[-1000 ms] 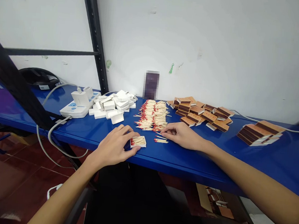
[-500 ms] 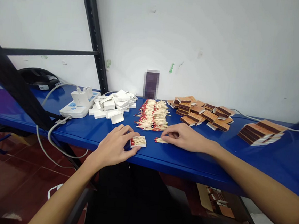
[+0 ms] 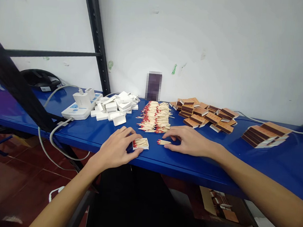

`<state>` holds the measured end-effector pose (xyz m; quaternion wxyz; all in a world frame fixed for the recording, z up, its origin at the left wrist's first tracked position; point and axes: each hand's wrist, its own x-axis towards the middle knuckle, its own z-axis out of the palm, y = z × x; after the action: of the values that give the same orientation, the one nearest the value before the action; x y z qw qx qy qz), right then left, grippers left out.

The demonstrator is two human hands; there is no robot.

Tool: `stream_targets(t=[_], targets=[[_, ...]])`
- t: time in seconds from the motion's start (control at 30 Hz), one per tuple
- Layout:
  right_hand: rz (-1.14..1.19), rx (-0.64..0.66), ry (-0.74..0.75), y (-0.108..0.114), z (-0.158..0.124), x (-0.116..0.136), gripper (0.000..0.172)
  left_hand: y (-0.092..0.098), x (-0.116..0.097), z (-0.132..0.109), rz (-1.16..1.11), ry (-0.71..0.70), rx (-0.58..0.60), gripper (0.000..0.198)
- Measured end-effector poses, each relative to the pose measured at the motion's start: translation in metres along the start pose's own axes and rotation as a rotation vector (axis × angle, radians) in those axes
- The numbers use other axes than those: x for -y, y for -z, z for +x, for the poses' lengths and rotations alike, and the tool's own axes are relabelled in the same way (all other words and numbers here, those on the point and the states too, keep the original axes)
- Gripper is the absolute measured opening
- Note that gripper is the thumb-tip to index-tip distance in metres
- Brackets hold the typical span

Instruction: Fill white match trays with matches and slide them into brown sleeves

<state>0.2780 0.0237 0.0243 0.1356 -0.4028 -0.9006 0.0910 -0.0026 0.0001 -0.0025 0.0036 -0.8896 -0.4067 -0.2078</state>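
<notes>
The right hand has lifted its fingertips clear of the small bunch of matches they partly covered half a second ago; the left hand has stayed put.

The blue worktop looks slick and the work sits near its front edge, so a careless push could send matches over. Behind the right hand lies a loose heap of brown matchboxes, stacked askew; a jolt to the worktop might slide the top ones down. The big match pile comes close to the right fingertips, and a trailing finger could drag strays forward (several already stick out at its sides).

The left hand holds a white tray lightly between thumb and fingers, with matches inside, red heads to the left. Too hard a squeeze might bow its thin walls; too slack a hold might let it skid. Some of its matches lie crosswise and could catch others.

Smallest is the bunch, flat on the worktop right of the tray. The right hand is spread beside it, gripping nothing visible; an uneven pinch could fan the sticks apart.
</notes>
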Motion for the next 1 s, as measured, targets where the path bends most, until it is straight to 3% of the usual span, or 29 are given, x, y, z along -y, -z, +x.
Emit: stream_targets(t=[0.23,0.47,0.73,1.0], targets=[[0.286,0.211,-0.174,0.01,0.008,0.0,0.04,0.001,-0.001,0.0,-0.003,-0.008,0.005,0.036],[0.269,0.436,-0.178,0.02,0.032,0.006,0.038,0.001,-0.001,-0.001,-0.009,-0.022,-0.026,0.035],[0.054,0.471,-0.091,0.024,0.037,0.018,0.03,0.002,-0.002,-0.001,-0.013,-0.015,-0.012,0.035],[-0.087,0.39,0.033,0.015,0.031,0.013,0.033,0.002,-0.002,-0.001,-0.013,-0.021,-0.009,0.036]])
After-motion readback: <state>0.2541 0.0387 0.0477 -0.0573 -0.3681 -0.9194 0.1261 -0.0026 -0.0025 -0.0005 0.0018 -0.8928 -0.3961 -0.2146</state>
